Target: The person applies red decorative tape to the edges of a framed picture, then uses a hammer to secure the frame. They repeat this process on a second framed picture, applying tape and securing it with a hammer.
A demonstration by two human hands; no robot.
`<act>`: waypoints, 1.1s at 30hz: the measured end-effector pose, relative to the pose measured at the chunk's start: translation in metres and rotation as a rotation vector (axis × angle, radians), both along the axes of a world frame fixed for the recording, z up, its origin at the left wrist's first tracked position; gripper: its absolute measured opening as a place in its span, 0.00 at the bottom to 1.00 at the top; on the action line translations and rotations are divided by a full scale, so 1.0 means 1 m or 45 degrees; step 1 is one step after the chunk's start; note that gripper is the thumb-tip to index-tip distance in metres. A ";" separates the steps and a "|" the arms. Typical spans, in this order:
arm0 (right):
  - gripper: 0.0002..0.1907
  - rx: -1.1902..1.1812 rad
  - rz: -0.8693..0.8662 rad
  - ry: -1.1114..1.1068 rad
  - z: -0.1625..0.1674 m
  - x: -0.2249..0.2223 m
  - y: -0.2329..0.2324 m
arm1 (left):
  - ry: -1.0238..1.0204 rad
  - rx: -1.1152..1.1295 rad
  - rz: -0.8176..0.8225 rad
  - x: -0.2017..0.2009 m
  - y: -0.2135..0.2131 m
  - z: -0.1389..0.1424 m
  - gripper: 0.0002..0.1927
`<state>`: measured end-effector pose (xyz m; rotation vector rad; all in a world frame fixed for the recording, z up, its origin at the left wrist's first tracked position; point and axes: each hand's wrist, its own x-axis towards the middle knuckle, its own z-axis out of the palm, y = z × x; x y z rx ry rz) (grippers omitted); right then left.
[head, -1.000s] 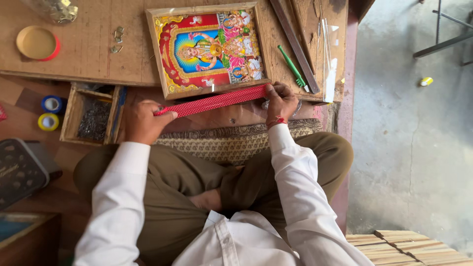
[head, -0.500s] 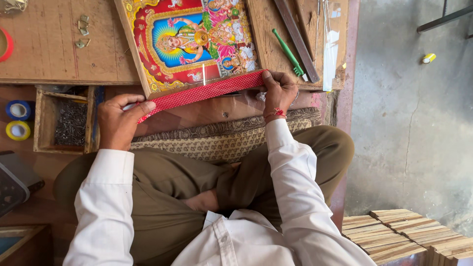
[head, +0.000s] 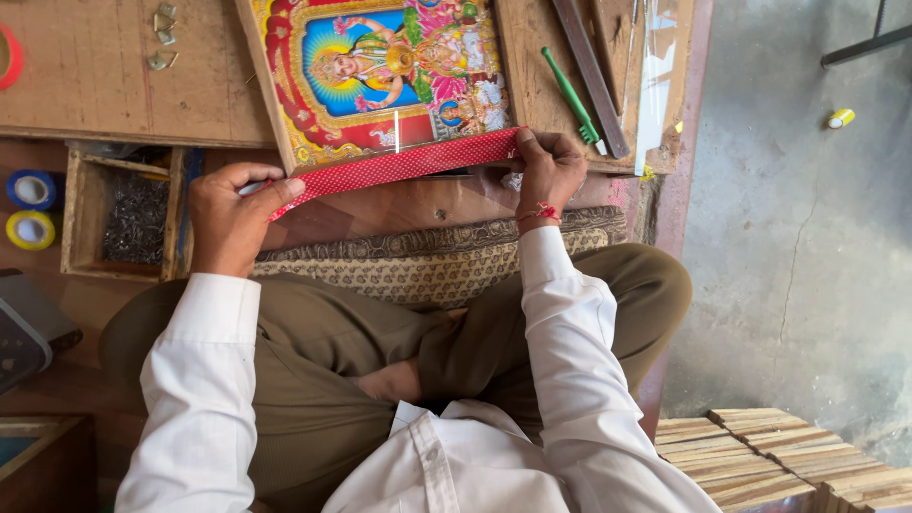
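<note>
Currently the red dotted strip (head: 399, 163) is pinched at its left end between the thumb and curled fingers of the left hand (head: 231, 217), while its right end is pressed down by the bunched fingertips of the right hand (head: 548, 171) against the lower edge of the colourful framed picture (head: 380, 71). The strip is stretched along that lower edge, touching it on the right and lifting slightly away from it toward the left.

A skewed line could result if the left end is pulled lower than the right, since the strip already slants away from the frame there. A wrinkle or a gap could be caused by uneven tension, and the picture, tilted on the wooden board (head: 114, 76), could be shifted by the pressing hand.

Just beside the right hand a green-handled tool (head: 573, 95) and a dark flat bar (head: 589, 71) are laid on the board; these could be knocked by the wrist. Left of the left hand an open wooden box of small dark nails (head: 133, 214) is placed, with a blue tape roll (head: 31, 190) and a yellow tape roll (head: 30, 230) further out. A patterned cloth (head: 427, 261) is spread over the lap. Stacked wooden slats (head: 769, 461) are seen well apart, on the grey floor (head: 807, 237).
</note>
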<state>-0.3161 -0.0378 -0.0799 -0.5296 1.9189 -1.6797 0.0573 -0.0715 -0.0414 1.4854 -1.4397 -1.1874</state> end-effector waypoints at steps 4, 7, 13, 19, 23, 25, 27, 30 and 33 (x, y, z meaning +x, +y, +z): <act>0.04 -0.136 0.073 -0.033 -0.007 -0.007 -0.003 | 0.008 0.029 0.025 0.003 0.001 -0.006 0.15; 0.06 -0.136 0.104 -0.043 -0.011 -0.014 -0.007 | -0.092 -0.216 -0.012 0.004 0.003 -0.014 0.17; 0.10 -0.219 0.128 -0.072 -0.013 -0.015 -0.011 | -0.099 -0.286 0.009 0.006 -0.003 -0.020 0.17; 0.10 -0.186 0.130 -0.029 -0.008 -0.012 -0.008 | -0.075 -0.175 0.083 0.004 -0.011 -0.020 0.16; 0.10 -0.156 0.118 -0.023 -0.004 -0.009 -0.008 | -0.071 -0.191 0.072 0.003 -0.012 -0.020 0.14; 0.11 -0.144 0.113 -0.024 -0.002 -0.008 -0.009 | -0.075 -0.202 0.080 0.003 -0.012 -0.020 0.14; 0.11 -0.130 0.106 -0.026 -0.001 -0.007 -0.008 | -0.045 -0.160 0.083 0.002 -0.012 -0.019 0.13; 0.12 -0.124 0.108 -0.029 -0.002 -0.007 -0.008 | -0.027 -0.137 0.084 0.002 -0.013 -0.017 0.13; 0.12 -0.122 0.115 -0.016 -0.005 -0.010 -0.007 | -0.010 -0.144 0.076 0.002 -0.012 -0.016 0.12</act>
